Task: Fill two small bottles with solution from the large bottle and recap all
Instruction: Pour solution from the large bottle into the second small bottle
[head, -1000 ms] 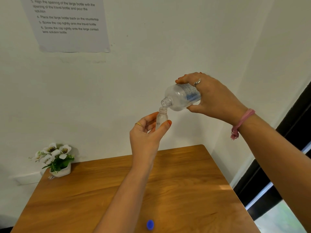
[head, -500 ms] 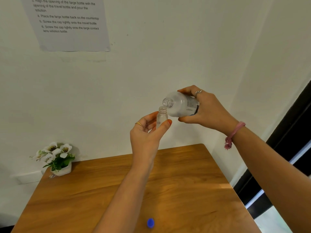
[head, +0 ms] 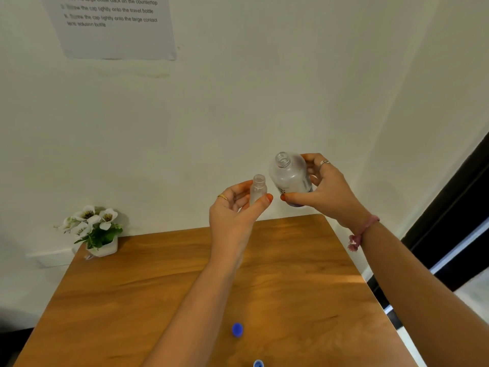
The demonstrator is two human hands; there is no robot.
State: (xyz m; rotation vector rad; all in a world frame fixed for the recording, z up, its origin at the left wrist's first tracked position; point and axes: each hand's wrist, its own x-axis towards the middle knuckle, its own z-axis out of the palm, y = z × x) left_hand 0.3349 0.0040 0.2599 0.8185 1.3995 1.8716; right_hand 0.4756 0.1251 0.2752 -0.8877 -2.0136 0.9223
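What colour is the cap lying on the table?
Blue; the cap on the wooden table shows best in the head view.

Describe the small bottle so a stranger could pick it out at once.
Start at the wooden table and look above its far edge, where two hands hold clear, uncapped bottles. The small bottle is pinched upright in the left hand. It is far slimmer than the large bottle beside it.
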